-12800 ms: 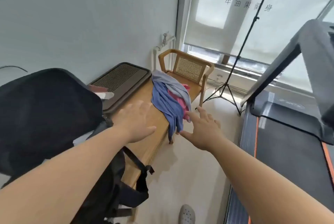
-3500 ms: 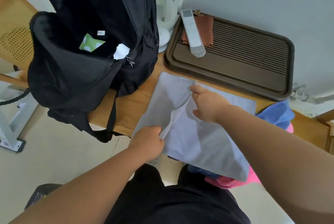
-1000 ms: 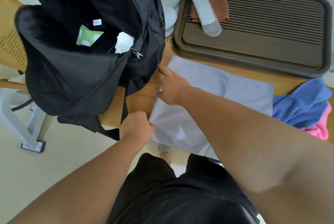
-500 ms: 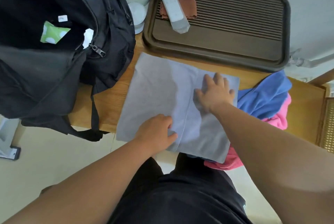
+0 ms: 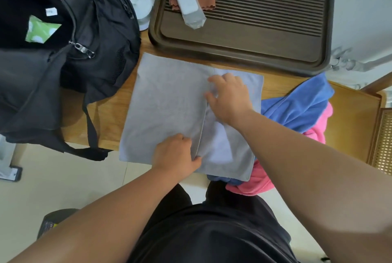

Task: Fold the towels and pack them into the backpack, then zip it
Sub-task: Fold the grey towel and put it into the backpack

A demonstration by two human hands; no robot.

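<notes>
The gray towel (image 5: 165, 109) lies flat on the wooden worktop (image 5: 350, 118), between the open black backpack (image 5: 101, 54) and a blue towel (image 5: 297, 105) that lies on a pink towel (image 5: 318, 122). The left grip (image 5: 176, 154) pinches the edge of the folded flap near the front. The right grip (image 5: 230, 97) curls its fingers on the same edge, farther back.
</notes>
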